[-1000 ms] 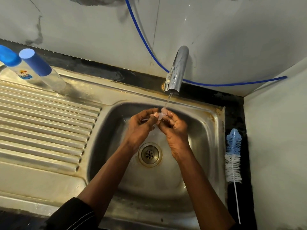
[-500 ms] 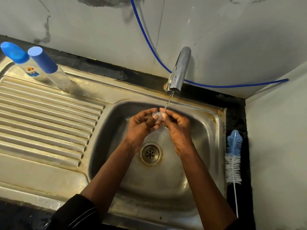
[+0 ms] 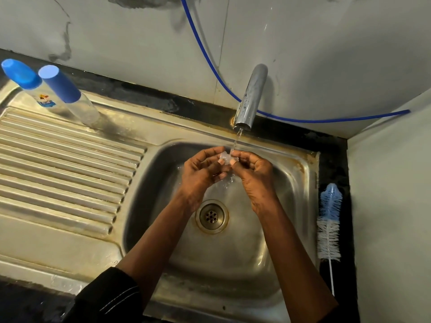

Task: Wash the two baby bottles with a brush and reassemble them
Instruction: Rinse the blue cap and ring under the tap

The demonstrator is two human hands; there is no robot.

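Over the steel sink basin (image 3: 286, 183), my left hand (image 3: 200, 173) and my right hand (image 3: 254, 173) both pinch a small clear teat (image 3: 225, 156) between thumbs and fingertips. It sits right under the thin stream from the chrome tap (image 3: 250, 99). Water splashes below the fingers. Two clear baby bottles with blue caps stand at the far left of the drainboard, one (image 3: 25, 85) behind the other (image 3: 70, 94). A blue and white bottle brush (image 3: 329, 220) lies on the dark ledge to the right of the basin.
The ribbed drainboard (image 3: 65, 164) fills the left side. The drain (image 3: 211, 216) is in the basin's middle, below the hands. A blue hose (image 3: 303, 120) runs along the tiled wall behind the tap. A wall closes in on the right.
Both hands stay under the tap with the teat, their fingers shifting slightly as they rub it. The view has tilted a little, nothing else moved.
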